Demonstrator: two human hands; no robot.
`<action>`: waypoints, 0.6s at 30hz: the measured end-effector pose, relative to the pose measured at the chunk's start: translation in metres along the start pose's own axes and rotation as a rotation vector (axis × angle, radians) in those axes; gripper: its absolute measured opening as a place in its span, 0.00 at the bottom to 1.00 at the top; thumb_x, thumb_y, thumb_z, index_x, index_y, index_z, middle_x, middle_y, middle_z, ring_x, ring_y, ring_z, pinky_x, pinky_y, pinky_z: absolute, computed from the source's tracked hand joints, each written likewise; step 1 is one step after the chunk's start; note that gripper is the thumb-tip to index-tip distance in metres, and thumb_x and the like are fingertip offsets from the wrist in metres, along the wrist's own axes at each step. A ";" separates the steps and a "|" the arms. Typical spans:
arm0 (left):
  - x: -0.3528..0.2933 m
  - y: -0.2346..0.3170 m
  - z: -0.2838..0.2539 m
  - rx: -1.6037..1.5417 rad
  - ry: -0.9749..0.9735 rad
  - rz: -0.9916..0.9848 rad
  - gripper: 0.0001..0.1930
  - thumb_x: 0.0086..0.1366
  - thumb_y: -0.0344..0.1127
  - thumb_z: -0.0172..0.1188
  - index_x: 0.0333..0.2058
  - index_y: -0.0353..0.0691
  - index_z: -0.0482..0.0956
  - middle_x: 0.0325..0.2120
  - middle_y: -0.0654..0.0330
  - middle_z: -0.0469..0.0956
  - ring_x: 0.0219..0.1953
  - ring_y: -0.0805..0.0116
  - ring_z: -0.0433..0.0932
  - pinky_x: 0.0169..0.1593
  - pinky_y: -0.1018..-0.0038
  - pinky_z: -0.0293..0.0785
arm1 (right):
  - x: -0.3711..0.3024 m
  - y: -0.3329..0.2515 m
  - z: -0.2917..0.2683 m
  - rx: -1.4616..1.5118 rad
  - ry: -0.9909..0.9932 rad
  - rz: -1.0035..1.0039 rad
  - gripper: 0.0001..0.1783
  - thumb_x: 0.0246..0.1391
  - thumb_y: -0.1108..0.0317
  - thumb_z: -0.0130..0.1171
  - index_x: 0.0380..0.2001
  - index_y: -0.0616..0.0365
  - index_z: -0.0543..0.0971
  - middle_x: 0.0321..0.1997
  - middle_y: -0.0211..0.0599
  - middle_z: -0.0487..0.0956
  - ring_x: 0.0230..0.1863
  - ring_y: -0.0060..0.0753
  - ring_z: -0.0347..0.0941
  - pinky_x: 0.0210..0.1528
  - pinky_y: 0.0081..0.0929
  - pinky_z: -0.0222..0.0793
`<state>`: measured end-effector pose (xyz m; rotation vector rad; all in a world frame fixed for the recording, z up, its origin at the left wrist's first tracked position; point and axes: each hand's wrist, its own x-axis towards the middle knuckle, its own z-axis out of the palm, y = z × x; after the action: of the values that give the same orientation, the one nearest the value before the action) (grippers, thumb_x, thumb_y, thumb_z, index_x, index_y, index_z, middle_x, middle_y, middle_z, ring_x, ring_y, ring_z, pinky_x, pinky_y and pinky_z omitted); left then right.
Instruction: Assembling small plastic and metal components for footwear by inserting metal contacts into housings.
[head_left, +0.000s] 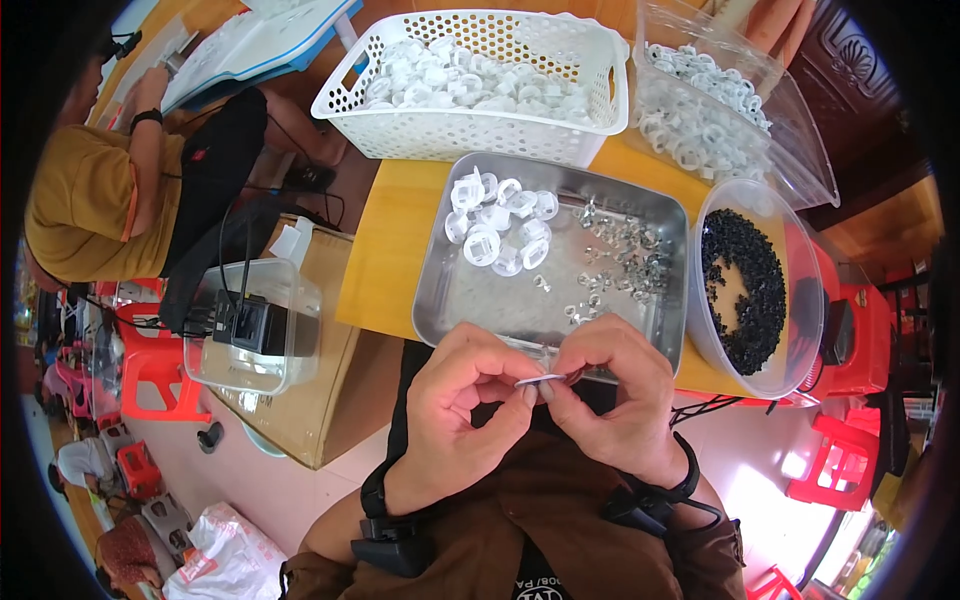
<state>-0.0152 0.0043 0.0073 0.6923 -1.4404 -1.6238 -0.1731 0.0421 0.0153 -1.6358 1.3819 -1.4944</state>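
Thumb and fingers of my left hand (470, 390) pinch one side of a small white plastic piece (538, 379), seen edge-on. My right hand (615, 395) grips its other side, and both sets of fingertips nearly meet over the near rim of a metal tray (437, 290). Inside the tray, several round white plastic parts (482, 245) are heaped at the left. Small shiny metal clips (640, 262) lie scattered on the right side of it. Whether a metal clip is in my fingers too is hidden.
Behind the tray stands a white perforated basket (470, 135) full of white parts. A clear bin (700, 110) of white rings is at the far right. Right of the tray, a round tub (810, 300) holds small black pieces. At left, a clear box (290, 375) holds a black device; a person (90, 205) sits beyond.
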 end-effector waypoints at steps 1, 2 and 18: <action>0.000 -0.001 -0.001 0.002 -0.006 0.009 0.08 0.56 0.16 0.53 0.35 0.29 0.72 0.36 0.58 0.66 0.37 0.74 0.72 0.43 0.78 0.74 | 0.000 -0.001 0.000 -0.007 -0.010 -0.003 0.11 0.38 0.84 0.63 0.27 0.59 0.75 0.27 0.32 0.74 0.22 0.22 0.70 0.23 0.17 0.67; 0.000 -0.001 -0.002 0.004 -0.012 0.019 0.08 0.56 0.16 0.53 0.35 0.29 0.72 0.36 0.58 0.66 0.37 0.74 0.72 0.43 0.78 0.73 | 0.001 -0.001 0.000 -0.013 -0.021 -0.006 0.11 0.38 0.84 0.63 0.27 0.60 0.75 0.27 0.32 0.74 0.22 0.22 0.71 0.23 0.17 0.67; -0.002 -0.003 -0.006 0.023 0.000 0.120 0.10 0.54 0.15 0.57 0.36 0.30 0.72 0.37 0.57 0.67 0.38 0.73 0.74 0.44 0.79 0.74 | -0.003 0.003 -0.002 -0.111 0.048 -0.167 0.13 0.33 0.84 0.65 0.26 0.57 0.78 0.27 0.34 0.76 0.24 0.29 0.72 0.24 0.21 0.67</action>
<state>-0.0104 0.0027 0.0031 0.6068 -1.4746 -1.5171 -0.1751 0.0441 0.0122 -1.8339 1.4057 -1.5851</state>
